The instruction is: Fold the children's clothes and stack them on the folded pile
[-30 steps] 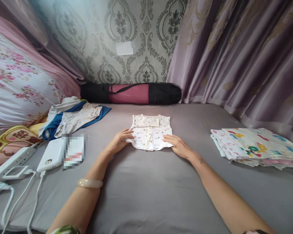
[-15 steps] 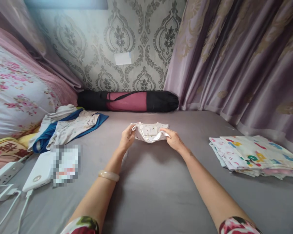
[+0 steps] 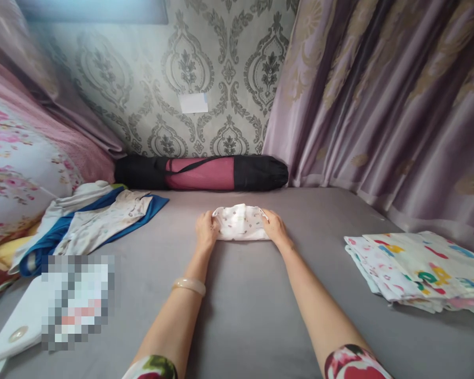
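Observation:
A small white printed garment, seemingly baby clothing, is folded into a narrow rectangle on the grey bed sheet. My left hand grips its left end, with the fingertips partly hidden at the fabric. At the opposite end, my right hand has its fingers closed on the top right corner. The cloth's upper edge is slightly raised and uneven between the hands. A pale bangle circles my left forearm.
On the right is a stack of folded printed clothes. A black and maroon roll bag lies along the wall. Loose clothes, a floral pillow and a white power bank are at the left.
The garment's near edge, which sagged open between my hands, now lies folded over away from me, making a flatter rectangle. The camera view has shifted slightly.

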The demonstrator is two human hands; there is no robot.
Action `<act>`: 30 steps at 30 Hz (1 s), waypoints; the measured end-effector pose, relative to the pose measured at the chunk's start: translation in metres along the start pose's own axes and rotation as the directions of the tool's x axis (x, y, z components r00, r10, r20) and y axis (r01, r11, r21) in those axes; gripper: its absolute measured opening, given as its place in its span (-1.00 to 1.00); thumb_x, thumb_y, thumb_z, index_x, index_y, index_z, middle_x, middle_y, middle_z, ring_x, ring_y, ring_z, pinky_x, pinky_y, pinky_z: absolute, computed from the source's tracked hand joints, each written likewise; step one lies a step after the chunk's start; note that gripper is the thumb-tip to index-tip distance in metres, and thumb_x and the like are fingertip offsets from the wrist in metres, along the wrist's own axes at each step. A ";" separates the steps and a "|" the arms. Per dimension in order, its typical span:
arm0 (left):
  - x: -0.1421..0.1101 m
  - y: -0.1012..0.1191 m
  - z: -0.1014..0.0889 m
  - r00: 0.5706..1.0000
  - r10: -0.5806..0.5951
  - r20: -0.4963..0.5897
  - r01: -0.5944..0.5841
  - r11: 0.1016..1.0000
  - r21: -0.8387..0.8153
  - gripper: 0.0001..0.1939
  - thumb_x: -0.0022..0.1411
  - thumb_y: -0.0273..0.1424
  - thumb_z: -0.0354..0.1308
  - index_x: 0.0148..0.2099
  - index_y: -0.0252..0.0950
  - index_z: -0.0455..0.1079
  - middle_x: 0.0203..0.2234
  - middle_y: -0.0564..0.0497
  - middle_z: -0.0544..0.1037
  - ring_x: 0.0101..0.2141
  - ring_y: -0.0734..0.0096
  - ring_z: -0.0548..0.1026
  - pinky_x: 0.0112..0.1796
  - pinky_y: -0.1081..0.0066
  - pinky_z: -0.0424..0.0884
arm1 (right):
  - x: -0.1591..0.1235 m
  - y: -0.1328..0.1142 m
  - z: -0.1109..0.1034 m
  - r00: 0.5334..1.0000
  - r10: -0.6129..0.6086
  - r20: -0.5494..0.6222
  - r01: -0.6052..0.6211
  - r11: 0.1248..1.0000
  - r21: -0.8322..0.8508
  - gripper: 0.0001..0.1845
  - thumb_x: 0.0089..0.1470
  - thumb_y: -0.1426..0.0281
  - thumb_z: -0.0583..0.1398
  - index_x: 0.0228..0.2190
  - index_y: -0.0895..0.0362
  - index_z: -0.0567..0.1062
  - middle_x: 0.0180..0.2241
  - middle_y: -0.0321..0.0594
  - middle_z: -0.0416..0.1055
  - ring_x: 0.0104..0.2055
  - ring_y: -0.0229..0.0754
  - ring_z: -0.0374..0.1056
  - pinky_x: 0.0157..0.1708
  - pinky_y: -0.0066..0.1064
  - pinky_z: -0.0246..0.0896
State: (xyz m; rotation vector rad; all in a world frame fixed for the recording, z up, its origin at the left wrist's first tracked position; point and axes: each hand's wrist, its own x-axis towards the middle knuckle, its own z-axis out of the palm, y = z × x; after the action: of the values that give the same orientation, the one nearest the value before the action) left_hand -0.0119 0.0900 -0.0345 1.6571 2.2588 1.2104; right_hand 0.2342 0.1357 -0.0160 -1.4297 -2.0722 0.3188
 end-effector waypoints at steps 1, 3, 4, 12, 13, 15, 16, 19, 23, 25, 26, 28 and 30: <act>0.002 -0.004 0.002 1.000 -0.013 -0.001 0.013 0.998 0.056 -0.69 0.23 -0.47 -0.08 -0.08 -0.28 0.44 -0.22 -0.19 0.52 -0.12 0.13 0.45 -0.08 0.20 0.31 | 0.001 0.001 0.002 0.997 0.072 -0.001 -0.072 0.995 -0.065 -0.60 0.23 0.42 0.00 0.02 0.07 0.47 -0.02 -0.11 0.46 0.03 -0.11 0.37 -0.02 -0.37 0.25; 0.007 -0.012 0.005 1.000 -0.021 -0.017 0.023 0.991 0.130 -0.72 0.26 -0.42 -0.06 -0.11 -0.30 0.45 -0.25 -0.21 0.53 -0.13 0.10 0.46 -0.08 0.18 0.31 | 0.002 0.001 0.005 0.980 0.198 -0.023 -0.199 0.964 -0.175 -0.65 0.25 0.35 0.00 -0.08 0.08 0.52 -0.09 -0.07 0.47 -0.02 -0.07 0.39 -0.09 -0.35 0.25; 0.008 -0.016 0.006 0.999 -0.021 -0.027 0.025 0.988 0.154 -0.73 0.27 -0.38 -0.05 -0.13 -0.31 0.46 -0.26 -0.22 0.53 -0.14 0.10 0.46 -0.08 0.18 0.31 | 0.003 0.000 0.006 0.969 0.244 -0.036 -0.247 0.946 -0.208 -0.65 0.26 0.32 -0.01 -0.11 0.08 0.53 -0.10 -0.06 0.48 -0.04 -0.07 0.40 -0.11 -0.36 0.25; 0.015 -0.017 -0.004 0.976 -0.212 0.045 0.194 0.949 0.248 -0.67 0.29 -0.27 0.02 -0.06 -0.35 0.46 -0.19 -0.23 0.56 -0.11 0.14 0.48 -0.12 0.33 0.32 | 0.005 -0.006 -0.006 0.866 0.499 -0.022 -0.497 0.854 -0.152 -0.57 0.29 0.21 -0.06 -0.12 0.12 0.52 -0.15 -0.03 0.52 -0.07 -0.05 0.42 -0.17 -0.36 0.21; 0.015 -0.015 -0.006 0.973 -0.224 0.057 0.204 0.948 0.244 -0.67 0.28 -0.25 0.03 -0.06 -0.35 0.46 -0.19 -0.22 0.56 -0.11 0.14 0.49 -0.13 0.34 0.32 | 0.005 -0.006 -0.007 0.860 0.511 -0.017 -0.508 0.850 -0.138 -0.57 0.28 0.19 -0.06 -0.13 0.12 0.52 -0.16 -0.03 0.52 -0.07 -0.04 0.42 -0.17 -0.35 0.22; 0.014 -0.013 -0.008 0.969 -0.237 0.073 0.214 0.948 0.236 -0.67 0.28 -0.26 0.05 -0.05 -0.35 0.46 -0.19 -0.21 0.57 -0.12 0.15 0.50 -0.15 0.36 0.32 | 0.005 -0.006 -0.008 0.856 0.517 0.004 -0.513 0.849 -0.127 -0.58 0.25 0.16 -0.01 -0.12 0.11 0.51 -0.16 -0.05 0.53 -0.07 -0.02 0.43 -0.18 -0.34 0.22; 0.014 -0.013 -0.009 0.969 -0.234 0.080 0.211 0.950 0.232 -0.68 0.28 -0.27 0.05 -0.05 -0.35 0.46 -0.19 -0.21 0.57 -0.13 0.17 0.50 -0.16 0.36 0.32 | 0.004 -0.005 -0.008 0.860 0.510 0.018 -0.504 0.854 -0.132 -0.61 0.23 0.17 0.02 -0.10 0.11 0.50 -0.14 -0.06 0.52 -0.06 -0.01 0.42 -0.18 -0.34 0.22; 0.013 -0.014 -0.009 0.973 -0.211 0.089 0.187 0.957 0.224 -0.71 0.28 -0.32 0.04 -0.06 -0.34 0.46 -0.18 -0.19 0.58 -0.13 0.20 0.50 -0.16 0.38 0.32 | 0.003 -0.004 -0.005 0.885 0.465 0.026 -0.454 0.872 -0.181 -0.65 0.20 0.29 0.08 -0.02 0.11 0.44 -0.05 -0.06 0.48 -0.01 -0.04 0.40 -0.14 -0.36 0.21; 0.014 -0.017 -0.008 0.981 -0.178 0.071 0.161 0.967 0.199 -0.72 0.29 -0.32 0.03 -0.06 -0.33 0.46 -0.17 -0.17 0.58 -0.13 0.22 0.50 -0.16 0.38 0.32 | 0.001 -0.004 -0.002 0.888 0.458 -0.035 -0.455 0.867 -0.205 -0.67 0.25 0.38 0.02 0.01 0.12 0.40 0.00 -0.04 0.41 0.01 -0.06 0.37 -0.11 -0.35 0.20; 0.016 -0.018 -0.007 0.984 -0.169 0.056 0.156 0.970 0.184 -0.71 0.30 -0.31 0.02 -0.06 -0.32 0.46 -0.18 -0.16 0.58 -0.14 0.22 0.50 -0.16 0.37 0.33 | 0.001 -0.006 -0.002 0.874 0.482 -0.061 -0.484 0.851 -0.202 -0.67 0.27 0.39 0.00 0.02 0.13 0.38 0.01 -0.02 0.39 0.01 -0.06 0.37 -0.12 -0.34 0.21; 0.016 -0.018 -0.007 0.984 -0.169 0.050 0.158 0.971 0.181 -0.71 0.30 -0.30 0.02 -0.06 -0.32 0.46 -0.19 -0.16 0.58 -0.14 0.22 0.50 -0.16 0.37 0.33 | 0.001 -0.007 -0.002 0.868 0.492 -0.071 -0.496 0.845 -0.200 -0.67 0.28 0.39 -0.01 0.02 0.13 0.37 0.01 -0.01 0.38 0.01 -0.06 0.37 -0.12 -0.34 0.21; 0.017 -0.017 -0.007 0.984 -0.171 0.047 0.160 0.969 0.188 -0.71 0.30 -0.31 0.02 -0.07 -0.33 0.46 -0.19 -0.18 0.58 -0.14 0.21 0.50 -0.15 0.36 0.33 | 0.001 -0.008 -0.003 0.863 0.498 -0.082 -0.504 0.841 -0.196 -0.68 0.29 0.39 -0.01 0.02 0.13 0.36 0.00 0.00 0.38 0.01 -0.06 0.37 -0.13 -0.34 0.21; 0.016 -0.017 -0.007 0.984 -0.171 0.052 0.157 0.966 0.208 -0.72 0.30 -0.32 0.02 -0.08 -0.34 0.46 -0.18 -0.19 0.58 -0.13 0.20 0.50 -0.15 0.36 0.33 | 0.000 -0.009 -0.003 0.863 0.498 -0.084 -0.505 0.841 -0.196 -0.69 0.29 0.38 -0.01 0.01 0.13 0.36 -0.01 0.00 0.38 0.00 -0.06 0.37 -0.14 -0.34 0.21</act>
State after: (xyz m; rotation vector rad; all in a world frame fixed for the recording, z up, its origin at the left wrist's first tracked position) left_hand -0.0347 0.0981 -0.0346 1.5087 2.4890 0.8982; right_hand 0.2290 0.1319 -0.0087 -2.0959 -1.7131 0.2839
